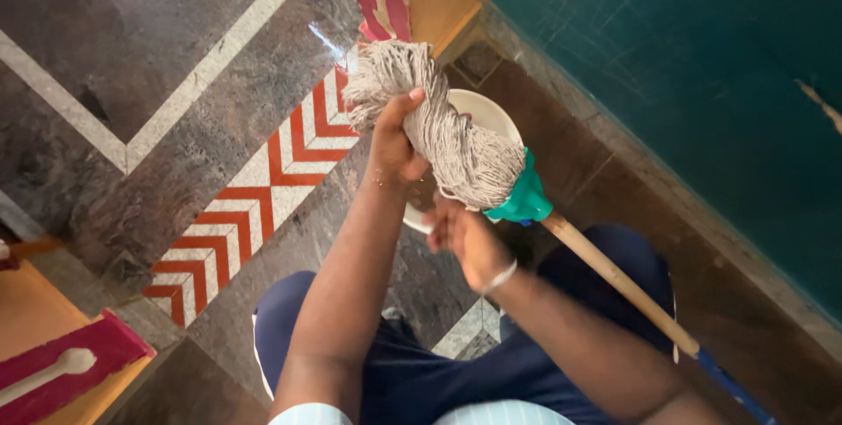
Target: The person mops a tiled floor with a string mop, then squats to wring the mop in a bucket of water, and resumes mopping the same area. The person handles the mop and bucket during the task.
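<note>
Dark blue trousers [412, 381] and the edge of a pale striped shirt [500, 414] fill the bottom of the head view, closest to the lens, with both bare forearms reaching forward from them. Ahead, the left hand [392, 146] is closed tight around the twisted grey strands of a mop head [438, 122], thumb up over the bundle, with the loose ends fanning out beyond the fist toward the top of the frame. Lower and to the right, the right hand [465, 234] curls under the thick end of the strands close to the green plastic socket [524, 200]; its fingers are bent in a grip, though how much they enclose is hidden by the mop. A thin bracelet [500, 278] circles that wrist. From the socket a wooden handle [618, 280] runs down and right across the person's right thigh, ending in a blue tip [732, 390] near the frame corner. Directly beneath the mop head sits a white bucket [487, 111], only part of its rim showing past the strands. Underfoot is a polished dark stone floor [175, 171] with pale bands and a red and white chevron strip [263, 206]. A dark green wall [684, 65] rises on the right, and wooden furniture with red trim [61, 364] appears at lower left.
</note>
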